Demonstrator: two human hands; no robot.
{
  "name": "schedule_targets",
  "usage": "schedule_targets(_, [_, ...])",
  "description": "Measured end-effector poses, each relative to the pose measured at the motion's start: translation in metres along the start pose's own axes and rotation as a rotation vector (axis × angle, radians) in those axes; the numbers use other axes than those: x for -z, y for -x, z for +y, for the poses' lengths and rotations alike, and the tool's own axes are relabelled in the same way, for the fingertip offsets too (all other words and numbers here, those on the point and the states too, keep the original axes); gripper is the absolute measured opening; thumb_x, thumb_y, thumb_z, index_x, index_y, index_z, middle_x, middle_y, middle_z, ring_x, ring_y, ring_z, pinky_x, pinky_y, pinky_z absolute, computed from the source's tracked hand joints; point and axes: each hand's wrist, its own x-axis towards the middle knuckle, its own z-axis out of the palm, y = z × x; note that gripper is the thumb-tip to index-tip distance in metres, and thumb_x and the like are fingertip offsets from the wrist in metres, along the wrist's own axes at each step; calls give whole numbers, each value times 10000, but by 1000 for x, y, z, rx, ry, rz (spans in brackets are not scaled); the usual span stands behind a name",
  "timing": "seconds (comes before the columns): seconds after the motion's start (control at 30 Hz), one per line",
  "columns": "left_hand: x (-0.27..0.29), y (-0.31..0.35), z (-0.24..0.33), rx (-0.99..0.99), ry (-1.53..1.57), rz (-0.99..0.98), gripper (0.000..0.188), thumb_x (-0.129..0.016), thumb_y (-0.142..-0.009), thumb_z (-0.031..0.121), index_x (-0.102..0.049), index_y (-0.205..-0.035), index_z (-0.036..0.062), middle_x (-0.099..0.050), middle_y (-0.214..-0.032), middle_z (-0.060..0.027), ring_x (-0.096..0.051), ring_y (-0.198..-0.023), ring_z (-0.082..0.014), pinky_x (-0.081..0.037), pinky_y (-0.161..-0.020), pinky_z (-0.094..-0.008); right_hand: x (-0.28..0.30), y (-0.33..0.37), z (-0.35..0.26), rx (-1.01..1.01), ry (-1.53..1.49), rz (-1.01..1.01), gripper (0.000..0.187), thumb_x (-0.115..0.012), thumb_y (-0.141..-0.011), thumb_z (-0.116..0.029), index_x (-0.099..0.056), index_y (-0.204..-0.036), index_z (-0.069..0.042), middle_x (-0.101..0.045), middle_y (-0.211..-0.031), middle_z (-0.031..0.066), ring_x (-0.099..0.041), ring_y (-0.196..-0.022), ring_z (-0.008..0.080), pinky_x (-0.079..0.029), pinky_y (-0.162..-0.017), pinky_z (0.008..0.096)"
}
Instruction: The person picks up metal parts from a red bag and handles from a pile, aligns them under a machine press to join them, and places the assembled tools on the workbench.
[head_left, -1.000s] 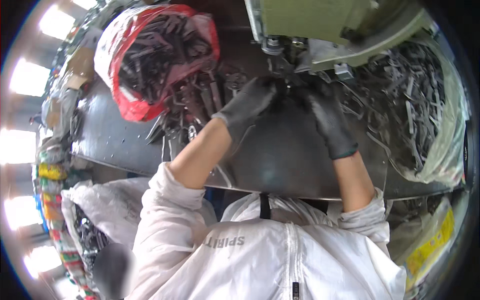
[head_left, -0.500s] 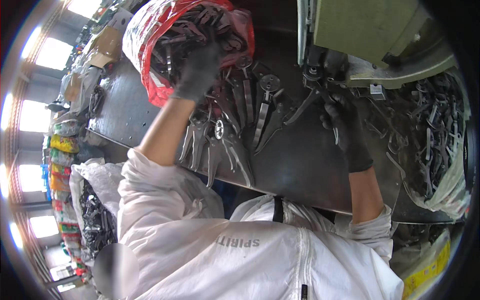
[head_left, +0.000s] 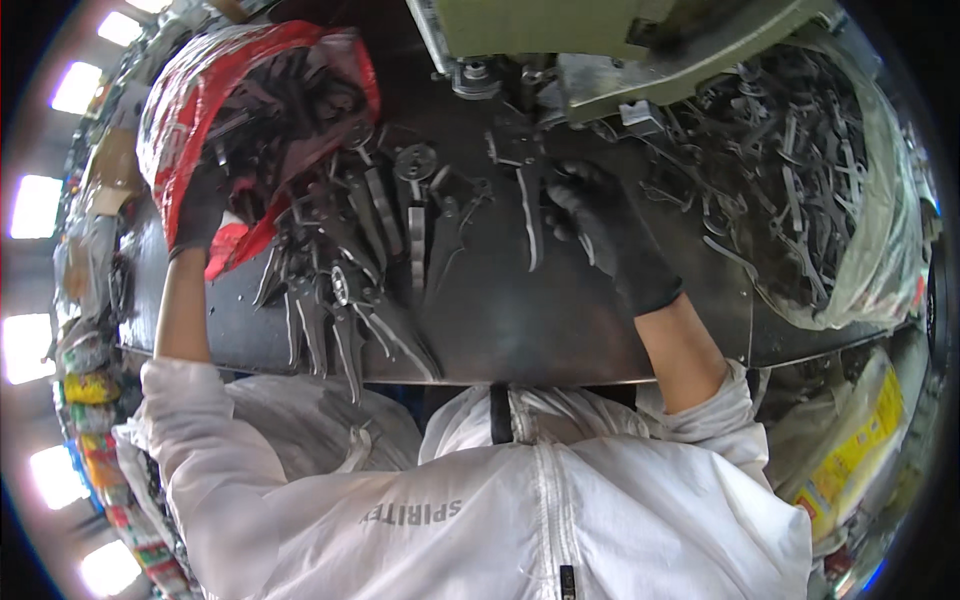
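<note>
My left hand [head_left: 201, 212], in a dark glove, is at the near left rim of a red and white plastic bag [head_left: 172, 130] full of dark metal pliers parts [head_left: 300, 95]. Its fingers are hidden and blurred. My right hand [head_left: 610, 225], also gloved, has its fingers curled around a slim curved metal piece [head_left: 587, 249], of which a pale edge shows. Just left of those fingers lies a pair of pliers [head_left: 526, 195], handle toward me. Several more pliers [head_left: 345, 320] are fanned out between the bag and the table's front edge, some handles overhanging it.
A green machine [head_left: 540, 30] stands at the far side, a metal fitting [head_left: 475, 78] beneath it. On the right, a clear plastic bag [head_left: 868, 250] holds many loose metal parts [head_left: 800, 170]. A round-headed tool [head_left: 416, 165] lies mid-table. A yellow-printed sack [head_left: 850, 445] sits below right.
My left hand has moved from inside the red and white bag to its near left rim. The pliers by my right hand have swung straighter toward me. The whole view has shifted.
</note>
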Motion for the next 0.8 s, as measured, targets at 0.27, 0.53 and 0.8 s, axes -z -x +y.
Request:
schedule_targets(0.27, [140,12,237,-192,910,-217,307,-562,-1050,115,-495,-1336,28,-592,-1103,-124,-595,-1012,-202,-478,-910,-350,18,-3,25,5,-129,23,117,-595,-1008,-70,-629,-1081,15,-648,-850,63,-590,-633,115,-494,-554,274])
schedule_targets(0.53, [158,39,424,-370,1438,-470,364,-638,-976,81,-548,-1317,-8,-577,-971,-3,-580,-856,-171,-487,-758,-327,6,12,32,342,106,137,264,-643,-978,-76,-634,-1240,-47,-659,-931,62,-642,-715,145,-516,-596,325])
schedule_targets(0.8, [50,24,392,-139,651,-74,227,-687,-926,160,-643,-1079,-1,-690,-948,-262,-642,-894,-487,-488,-842,-534,199,155,27,363,1482,1016,259,-576,-1060,-196,-684,-1238,-42,-725,-978,185,-720,-842,293,-587,-718,416])
